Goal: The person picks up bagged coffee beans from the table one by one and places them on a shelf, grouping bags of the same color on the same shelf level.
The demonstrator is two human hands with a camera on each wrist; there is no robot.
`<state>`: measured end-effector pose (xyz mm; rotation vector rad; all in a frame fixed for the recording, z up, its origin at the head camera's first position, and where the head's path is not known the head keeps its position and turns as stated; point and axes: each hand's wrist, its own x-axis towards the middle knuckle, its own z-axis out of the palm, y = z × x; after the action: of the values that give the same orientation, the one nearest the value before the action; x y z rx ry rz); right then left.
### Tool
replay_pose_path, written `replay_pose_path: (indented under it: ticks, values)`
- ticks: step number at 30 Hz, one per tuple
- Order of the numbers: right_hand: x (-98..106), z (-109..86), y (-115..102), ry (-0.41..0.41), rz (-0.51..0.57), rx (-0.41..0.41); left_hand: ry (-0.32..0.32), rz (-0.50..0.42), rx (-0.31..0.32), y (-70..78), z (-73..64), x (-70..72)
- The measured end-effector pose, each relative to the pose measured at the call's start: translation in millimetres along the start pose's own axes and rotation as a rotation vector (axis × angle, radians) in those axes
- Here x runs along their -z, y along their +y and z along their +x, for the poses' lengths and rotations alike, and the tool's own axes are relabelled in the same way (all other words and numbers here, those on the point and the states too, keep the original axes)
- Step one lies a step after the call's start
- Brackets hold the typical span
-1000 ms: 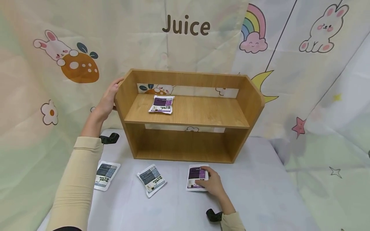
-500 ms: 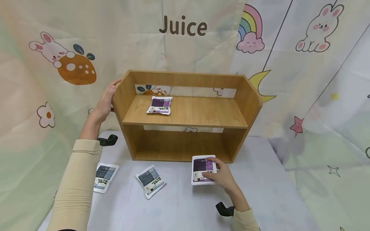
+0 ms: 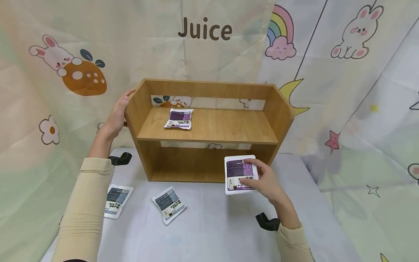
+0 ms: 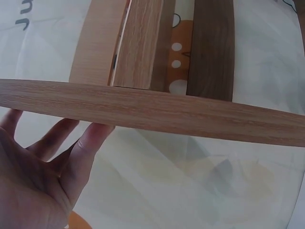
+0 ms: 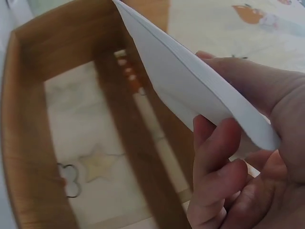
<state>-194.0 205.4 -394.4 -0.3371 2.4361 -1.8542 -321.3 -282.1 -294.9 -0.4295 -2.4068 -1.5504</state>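
A two-tier wooden shelf (image 3: 206,136) stands at the back of the table. My left hand (image 3: 115,114) touches its left side panel (image 4: 157,114) from outside; in the left wrist view the fingertips press against the wood and do not wrap round it. My right hand (image 3: 269,182) pinches a white pouch with a purple label (image 3: 240,174) by its right edge, in the air before the shelf's lower right part. In the right wrist view the pouch's plain white back (image 5: 186,81) shows. Another purple-labelled pouch (image 3: 179,119) lies on the upper tier, towards the left.
Two pouches with blue-grey labels lie on the white table (image 3: 203,233): one pouch (image 3: 169,205) in front of the shelf, the other pouch (image 3: 117,201) further left, partly hidden by the left sleeve. A printed cloth (image 3: 209,54) hangs behind the shelf.
My right hand has lifted the purple-labelled pouch off the table, moving it up and to the right towards the shelf. The left hand stays at the side panel; the view shifts slightly.
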Motion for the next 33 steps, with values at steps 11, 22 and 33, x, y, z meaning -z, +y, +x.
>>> replay_pose_path:
  ticks: [11, 22, 33]
  values:
    - [18, 12.5, -46, 0.053, -0.051, 0.067, 0.004, 0.008, -0.003, 1.2, 0.7, -1.2]
    - [33, 37.5, -80, 0.095, -0.067, 0.105, -0.003, 0.013, 0.017, -2.4, 1.1, 1.6]
    - [41, 76.3, -97, 0.113, -0.111, 0.088, -0.024, 0.031, 0.037, 2.9, -1.2, 4.5]
